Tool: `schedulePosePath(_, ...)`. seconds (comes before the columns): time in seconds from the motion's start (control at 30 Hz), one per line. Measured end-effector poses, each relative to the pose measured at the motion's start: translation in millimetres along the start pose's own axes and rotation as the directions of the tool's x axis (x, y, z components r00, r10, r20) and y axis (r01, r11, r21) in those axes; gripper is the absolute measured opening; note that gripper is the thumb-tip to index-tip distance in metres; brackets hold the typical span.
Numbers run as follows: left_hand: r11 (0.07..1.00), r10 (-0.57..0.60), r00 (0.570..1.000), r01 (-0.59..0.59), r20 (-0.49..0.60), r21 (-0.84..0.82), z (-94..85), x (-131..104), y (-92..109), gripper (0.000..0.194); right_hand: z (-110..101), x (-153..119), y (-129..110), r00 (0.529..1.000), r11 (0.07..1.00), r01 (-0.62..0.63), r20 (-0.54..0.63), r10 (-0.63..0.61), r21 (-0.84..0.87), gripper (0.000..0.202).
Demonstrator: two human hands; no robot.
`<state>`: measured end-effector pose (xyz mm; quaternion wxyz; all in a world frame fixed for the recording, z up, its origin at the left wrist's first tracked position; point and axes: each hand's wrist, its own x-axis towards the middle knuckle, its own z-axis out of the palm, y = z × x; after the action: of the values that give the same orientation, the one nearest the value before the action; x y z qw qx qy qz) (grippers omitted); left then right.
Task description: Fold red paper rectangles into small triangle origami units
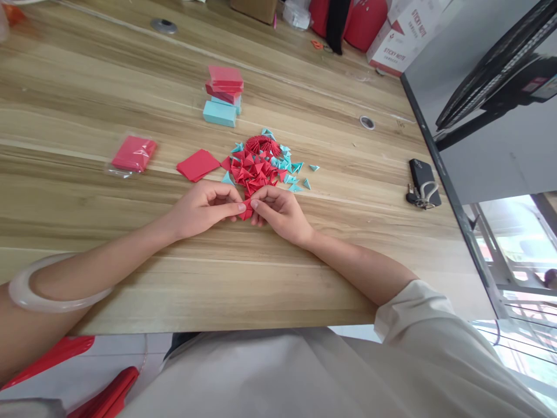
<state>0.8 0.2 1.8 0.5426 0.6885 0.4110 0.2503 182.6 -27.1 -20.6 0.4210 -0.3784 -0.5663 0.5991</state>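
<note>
A small red paper piece [246,210] is pinched between my left hand [213,208] and my right hand [281,212], thumbs on top. Just beyond my fingertips lies a heap of folded red paper triangles [252,169], with light blue triangles [287,164] around its right side and a few at its left. At the back of the heap sits a red ring of joined pieces [262,145]. Flat red paper sheets [198,165] lie fanned a little beyond my left hand.
A wrapped red paper pack [134,154] lies at the left. Farther back are stacked red packs [225,80] and blue packs [220,113]. A black phone-like object [423,177] with keys lies right. Boxes [395,47] and red objects stand at the back. A dark edge [452,197] bounds the table's right.
</note>
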Motion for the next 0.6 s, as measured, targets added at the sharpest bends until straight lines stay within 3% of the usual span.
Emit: schedulePosePath(0.6, 0.999, 0.032, 0.999, -0.032, 0.001, 0.010, -0.9, -0.4, 0.6, 0.016, -0.1, -0.1, 0.6, 1.000, 1.000, -0.016, -0.003, 0.016, 0.014, 0.017)
